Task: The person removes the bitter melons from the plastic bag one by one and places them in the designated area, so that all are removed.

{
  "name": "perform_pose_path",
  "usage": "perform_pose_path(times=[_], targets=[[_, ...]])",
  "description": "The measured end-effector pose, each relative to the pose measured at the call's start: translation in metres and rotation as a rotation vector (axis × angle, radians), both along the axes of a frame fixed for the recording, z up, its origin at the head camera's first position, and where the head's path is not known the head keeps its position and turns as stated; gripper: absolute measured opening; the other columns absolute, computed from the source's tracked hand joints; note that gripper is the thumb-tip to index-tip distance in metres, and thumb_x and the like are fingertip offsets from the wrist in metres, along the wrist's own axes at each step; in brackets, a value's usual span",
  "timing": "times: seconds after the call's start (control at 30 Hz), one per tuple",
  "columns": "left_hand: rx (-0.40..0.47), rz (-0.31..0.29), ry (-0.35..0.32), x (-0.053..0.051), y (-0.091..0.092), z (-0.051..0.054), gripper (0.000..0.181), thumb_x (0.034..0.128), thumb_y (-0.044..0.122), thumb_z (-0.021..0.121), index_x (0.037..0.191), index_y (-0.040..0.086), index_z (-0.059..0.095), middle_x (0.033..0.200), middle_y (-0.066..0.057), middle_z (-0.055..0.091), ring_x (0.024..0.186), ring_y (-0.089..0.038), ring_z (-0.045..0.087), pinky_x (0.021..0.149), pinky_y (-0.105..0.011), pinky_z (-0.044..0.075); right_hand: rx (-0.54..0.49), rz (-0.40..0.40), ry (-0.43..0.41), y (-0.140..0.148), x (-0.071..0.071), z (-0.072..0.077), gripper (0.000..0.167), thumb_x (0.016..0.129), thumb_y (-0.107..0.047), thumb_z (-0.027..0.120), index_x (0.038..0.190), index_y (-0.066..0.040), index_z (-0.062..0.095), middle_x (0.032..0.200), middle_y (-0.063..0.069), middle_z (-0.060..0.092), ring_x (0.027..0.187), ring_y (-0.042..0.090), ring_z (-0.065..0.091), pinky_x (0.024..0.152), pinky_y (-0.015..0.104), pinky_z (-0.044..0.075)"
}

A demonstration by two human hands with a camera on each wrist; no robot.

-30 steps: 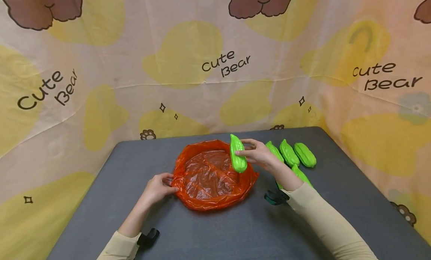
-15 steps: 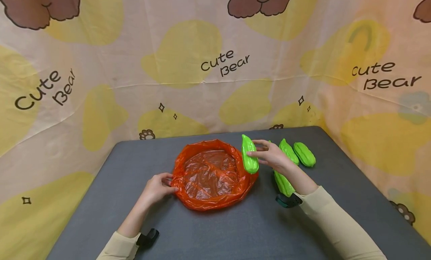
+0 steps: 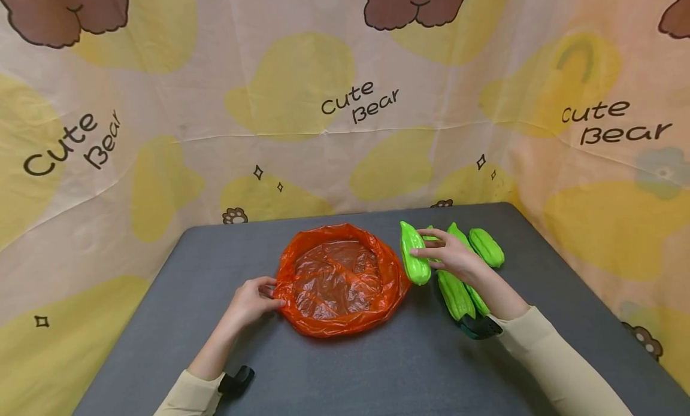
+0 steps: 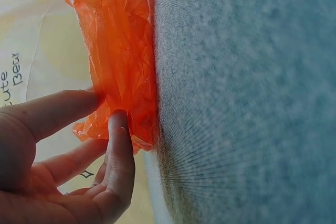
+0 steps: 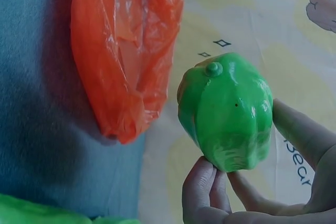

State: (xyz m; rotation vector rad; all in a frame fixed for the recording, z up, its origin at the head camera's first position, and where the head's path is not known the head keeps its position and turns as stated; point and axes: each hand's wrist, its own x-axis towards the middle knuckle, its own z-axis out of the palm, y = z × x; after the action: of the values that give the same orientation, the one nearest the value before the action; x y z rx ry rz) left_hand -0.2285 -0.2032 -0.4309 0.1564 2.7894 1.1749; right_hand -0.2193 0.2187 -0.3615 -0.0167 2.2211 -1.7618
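Observation:
My right hand (image 3: 459, 258) pinches a glossy bright green, ridged toy bitter melon (image 3: 415, 259) between thumb and fingertips, its pointed end up. The melon is in the air just right of the rim of a red-orange plastic bag (image 3: 336, 328). That bag stands on the table with its mouth spread wide and its bottom visible. At its left rim my left hand (image 3: 252, 298) pinches the plastic; in the left wrist view, thumb and fingers hold the crumpled bag (image 4: 116, 51) edge. The right wrist view shows the melon's rounded end (image 5: 231, 111), with a small nub.
Several more green bitter melons lie on the dark grey table (image 3: 345, 380) at the right, including one at the far right (image 3: 487, 247) and one nearer the front (image 3: 456, 295). My right forearm partly covers the group. A printed cloth (image 3: 302, 87) hangs around the back and sides.
My right hand has carried the bitter melon to the right, from over the bag's right side to just beyond its rim, and slightly lower. The left hand has stayed at the bag's rim.

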Motion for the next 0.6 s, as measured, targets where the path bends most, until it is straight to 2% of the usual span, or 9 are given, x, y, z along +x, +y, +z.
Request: perform_pose_path(times=[0.6], targets=[[0.000, 0.004, -0.021, -0.001, 0.001, 0.001, 0.051, 0.0742, 0.018, 0.080, 0.116, -0.003, 0.061, 0.091, -0.011, 0.067, 0.077, -0.018, 0.061, 0.061, -0.029, 0.049, 0.020, 0.016, -0.018, 0.038, 0.013, 0.001, 0.078, 0.090, -0.024, 0.065, 0.150, -0.005, 0.019, 0.153, 0.030, 0.012, 0.143, 0.041, 0.013, 0.109, 0.059, 0.023]])
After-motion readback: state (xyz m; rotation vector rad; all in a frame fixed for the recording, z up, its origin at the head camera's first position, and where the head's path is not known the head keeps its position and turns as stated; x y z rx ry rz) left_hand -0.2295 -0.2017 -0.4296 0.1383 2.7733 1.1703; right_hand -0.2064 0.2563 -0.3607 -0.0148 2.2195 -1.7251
